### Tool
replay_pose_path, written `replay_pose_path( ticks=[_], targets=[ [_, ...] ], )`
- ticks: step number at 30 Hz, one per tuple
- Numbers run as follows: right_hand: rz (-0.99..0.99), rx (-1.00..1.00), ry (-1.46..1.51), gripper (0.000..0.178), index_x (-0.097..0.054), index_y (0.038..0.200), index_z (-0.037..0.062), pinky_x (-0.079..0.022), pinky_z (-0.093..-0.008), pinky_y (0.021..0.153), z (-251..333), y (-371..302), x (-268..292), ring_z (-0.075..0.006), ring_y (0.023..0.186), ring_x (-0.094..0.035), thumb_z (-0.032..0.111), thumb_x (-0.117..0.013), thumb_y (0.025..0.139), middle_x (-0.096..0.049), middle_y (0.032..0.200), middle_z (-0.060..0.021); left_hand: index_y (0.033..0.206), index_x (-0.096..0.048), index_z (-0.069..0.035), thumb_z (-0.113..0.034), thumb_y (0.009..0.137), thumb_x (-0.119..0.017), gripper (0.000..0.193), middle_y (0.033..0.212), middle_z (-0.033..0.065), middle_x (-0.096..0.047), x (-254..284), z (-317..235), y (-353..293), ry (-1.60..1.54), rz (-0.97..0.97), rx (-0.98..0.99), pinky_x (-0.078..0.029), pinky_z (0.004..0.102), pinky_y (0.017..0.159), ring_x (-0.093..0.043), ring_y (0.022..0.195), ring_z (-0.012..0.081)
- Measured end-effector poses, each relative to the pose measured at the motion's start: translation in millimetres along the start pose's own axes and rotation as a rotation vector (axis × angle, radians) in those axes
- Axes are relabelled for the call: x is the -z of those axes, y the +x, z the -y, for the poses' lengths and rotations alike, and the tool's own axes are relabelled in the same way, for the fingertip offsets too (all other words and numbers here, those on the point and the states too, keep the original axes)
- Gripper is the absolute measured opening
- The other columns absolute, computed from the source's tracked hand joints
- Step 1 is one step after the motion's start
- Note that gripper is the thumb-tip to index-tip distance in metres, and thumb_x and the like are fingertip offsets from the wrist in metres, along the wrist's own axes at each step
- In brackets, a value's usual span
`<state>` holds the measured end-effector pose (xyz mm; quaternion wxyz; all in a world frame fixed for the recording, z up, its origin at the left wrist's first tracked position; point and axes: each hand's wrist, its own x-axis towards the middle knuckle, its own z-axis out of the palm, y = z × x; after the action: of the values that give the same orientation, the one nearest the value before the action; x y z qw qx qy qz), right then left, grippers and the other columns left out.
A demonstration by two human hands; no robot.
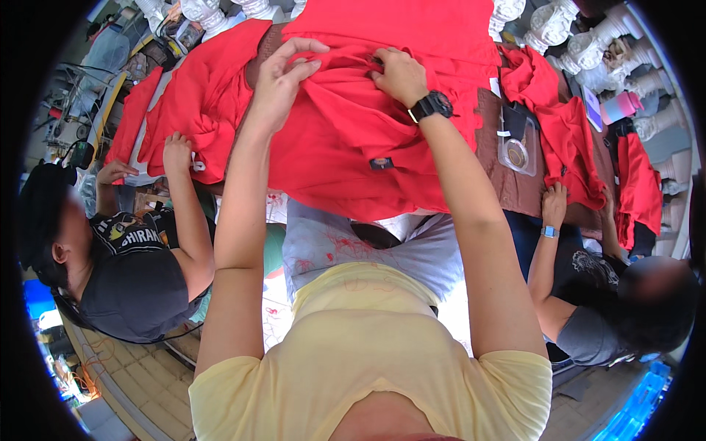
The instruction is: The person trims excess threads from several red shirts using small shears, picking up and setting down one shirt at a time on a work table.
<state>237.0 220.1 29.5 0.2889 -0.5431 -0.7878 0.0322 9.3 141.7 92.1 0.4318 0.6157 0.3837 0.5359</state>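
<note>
left hand point(279, 77): up above the fabric, thumb and forefinger curled with a clear gap between them, and nothing visible in the grip.
right hand point(403, 77): over at the far folds, palm down, fingers bent onto the material; pinching or merely resting, i can't tell, the tips are too hard to read.
chunky black wristwatch point(435, 105): on the right wrist, just behind the action.
bright red, crumpled woven cloth point(346, 184): here's the centrepiece, lying across the middle beneath both hands, ridged between them, its near edge over the lap.
small dark rectangular fabric tag point(381, 163): on the cloth's near part, well below the fingers.
step in hand: looks like sorting out those far folds by hand.
next move: calls, i'd judge, for a sure hold from each hand, one side of the ridges apiece, without dragging the layer beyond.
brown cloth-covered table point(521, 192): underneath it all, showing to the right.
clear rectangular plastic box point(517, 156): on the brown, a round item inside.
left neighbour's hand point(176, 154): at another red cloth piece point(195, 95).
right neighbour's hand point(555, 203): at the lower edge of a long red cloth strip point(555, 121).
white ornate balusters point(551, 26): lined up along the far side.
</note>
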Motion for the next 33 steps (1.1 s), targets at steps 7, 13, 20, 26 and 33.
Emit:
replay_pose_path(
  ticks=[7,13,20,26,33],
  targets=[
    [-0.32,-0.019,-0.017,0.031,-0.071,0.105,0.0101,-0.056,-0.0425,0.076,-28.8,0.1,87.9,-0.0323,0.087,-0.069,0.023,-0.072,0.077,-0.071,0.095,-0.0121,0.098,-0.072,-0.006,0.01,0.07,-0.063,0.033,0.086,0.008,-0.059,34.5,-9.9,-18.7,0.925,-0.522,-0.321,-0.048,0.0351,0.068,-0.054,0.071,0.0213],
    [-0.39,-0.081,-0.139,0.042,-0.067,0.113,0.0059,-0.054,-0.0343,0.078,-45.7,-34.9,129.7,-0.0267,0.087,-0.067,0.018,-0.078,0.074,-0.068,0.102,-0.015,0.101,-0.074,-0.006,0.012,0.073,-0.057,0.037,0.098,0.0113,-0.064,8.8,1.1,-52.6,0.658,-0.278,-0.342,-0.051,0.0307,0.083,-0.065,0.095,0.026],
    [-0.014,0.069,0.294,0.041,-0.065,0.108,0.0092,-0.054,-0.0435,0.078,37.0,-77.0,59.7,-0.0302,0.09,-0.066,0.02,-0.08,0.071,-0.064,0.097,-0.009,0.108,-0.067,0.002,0.011,0.083,-0.057,0.028,0.107,0.008,-0.067,-12.5,16.9,-41.5,0.193,-0.246,-0.168,-0.047,0.0276,0.095,-0.062,0.104,0.0156],
    [-0.517,-0.034,0.122,0.018,-0.066,0.092,0.0052,-0.051,-0.0447,0.069,-2.4,-42.8,92.5,-0.0354,0.081,-0.064,0.004,-0.064,0.074,-0.062,0.089,-0.0134,0.099,-0.069,0.001,0.014,0.081,-0.065,0.022,0.101,0.0056,-0.066,11.9,-31.1,-10.4,0.386,-0.379,-0.355,-0.051,0.0264,0.089,-0.06,0.093,0.0123],
    [-0.5,-0.042,0.159,0.027,-0.073,0.095,0.0027,-0.05,-0.0295,0.069,-30.3,21.2,183.5,-0.0156,0.073,-0.063,0.026,-0.079,0.083,-0.07,0.078,-0.0063,0.099,-0.075,-0.013,0.003,0.07,-0.068,0.034,0.083,0.006,-0.058,45.3,-70.8,62.1,0.962,-0.602,-0.741,-0.047,0.0341,0.065,-0.057,0.072,0.0216]
  ],
)
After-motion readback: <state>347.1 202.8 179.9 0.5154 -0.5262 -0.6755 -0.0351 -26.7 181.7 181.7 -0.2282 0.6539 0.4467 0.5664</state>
